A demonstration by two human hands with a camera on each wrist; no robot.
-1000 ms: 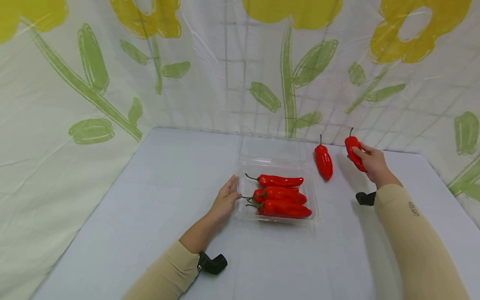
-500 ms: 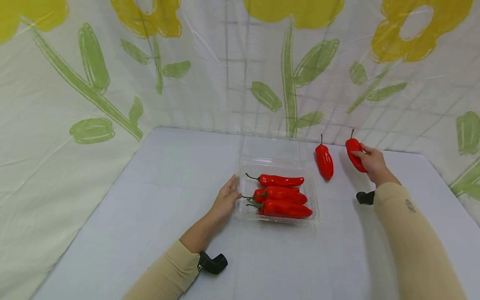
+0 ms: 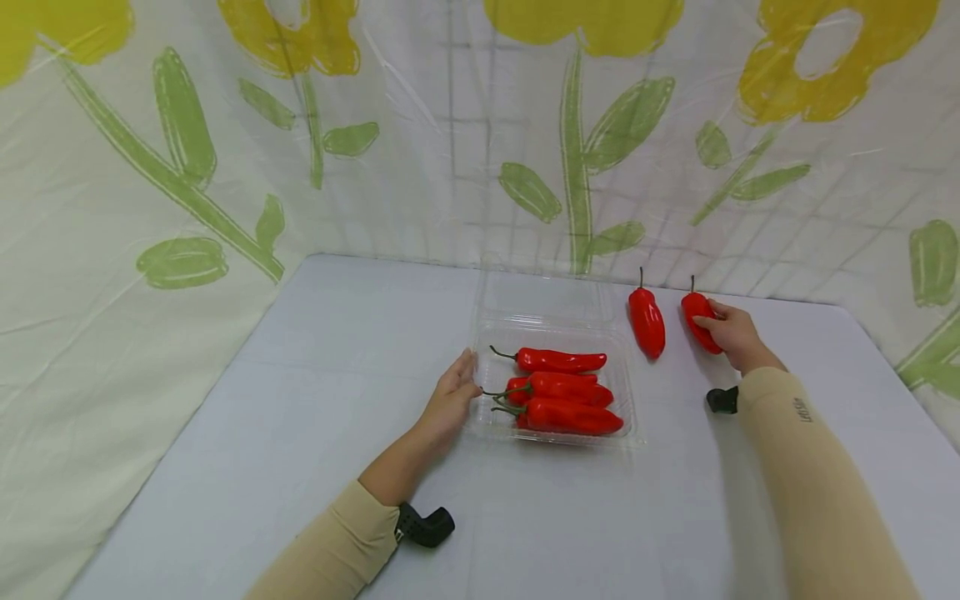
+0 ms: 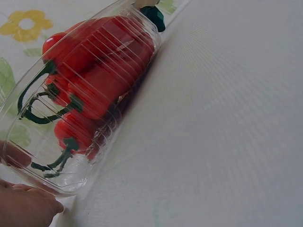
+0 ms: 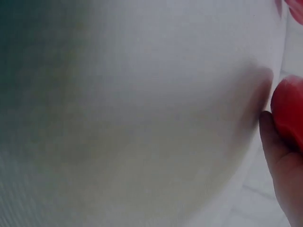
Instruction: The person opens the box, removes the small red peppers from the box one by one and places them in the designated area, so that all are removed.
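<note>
In the head view my right hand (image 3: 737,335) grips a red chili pepper (image 3: 697,321) at the back right, thumb across its side and stem pointing away. In the right wrist view, that pepper (image 5: 289,106) shows only partly at the right edge, with a finger along it. Another red pepper (image 3: 647,323) lies just left of it on the table. My left hand (image 3: 450,400) touches the left edge of an open clear plastic clamshell box (image 3: 628,417), its fingers fairly straight. Several red peppers (image 3: 573,417) lie crosswise inside, stems to the left; the left wrist view shows them through the ribbed wall.
The box's clear lid (image 3: 543,298) lies folded back behind it. A white-covered table (image 3: 300,383) extends around the box. Behind its rear edge hangs a flower-printed curtain (image 3: 420,167).
My right hand and its pepper have moved slightly down and left, nearer the tabletop and the loose pepper. The left hand and the box have stayed in place.
</note>
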